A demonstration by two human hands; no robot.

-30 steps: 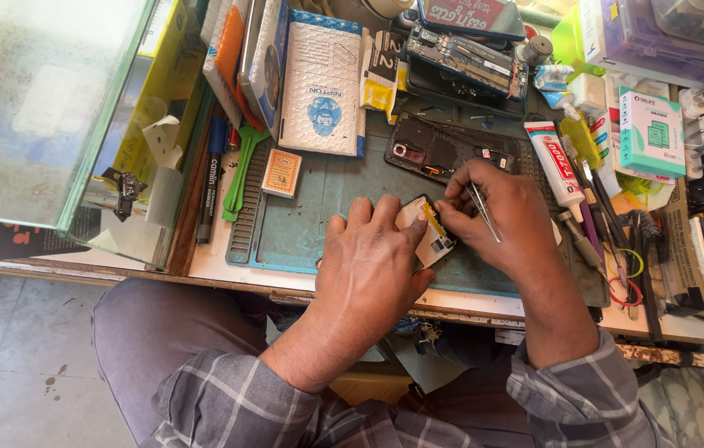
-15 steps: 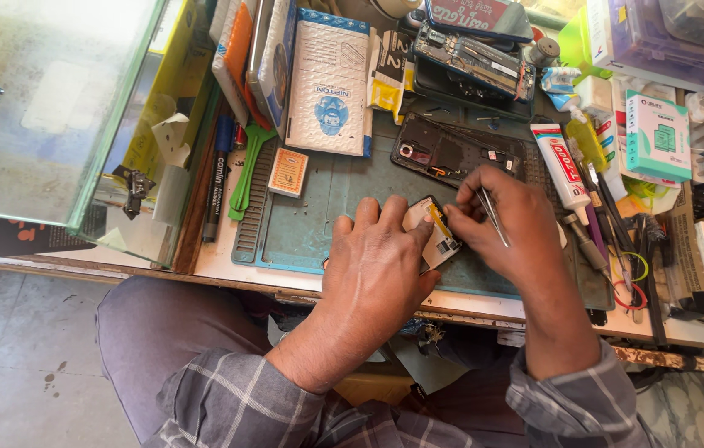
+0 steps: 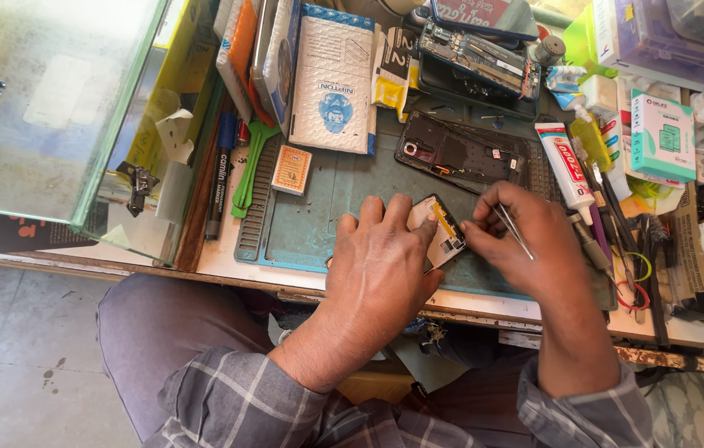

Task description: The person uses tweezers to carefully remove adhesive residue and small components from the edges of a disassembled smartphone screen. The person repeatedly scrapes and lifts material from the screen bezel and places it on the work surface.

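My left hand (image 3: 381,265) lies over a small flat phone part (image 3: 443,232) with a yellow strip, pinning it against the green work mat (image 3: 306,228). My right hand (image 3: 526,241) is closed on thin metal tweezers (image 3: 513,231), its fingertips touching the right edge of that part. An opened black phone body (image 3: 464,153) lies on the mat just beyond both hands.
A glass case (image 3: 45,108) stands at the left. A small orange box (image 3: 291,169), a green pry tool (image 3: 248,170) and a marker (image 3: 219,178) lie left of the mat. A white padded pouch (image 3: 335,79), a glue tube (image 3: 559,170), boxes and several tools crowd the back and right.
Both hands stay on the small part; the right hand's fingertips have shifted slightly along its edge with the tweezers. The view has drifted a little.
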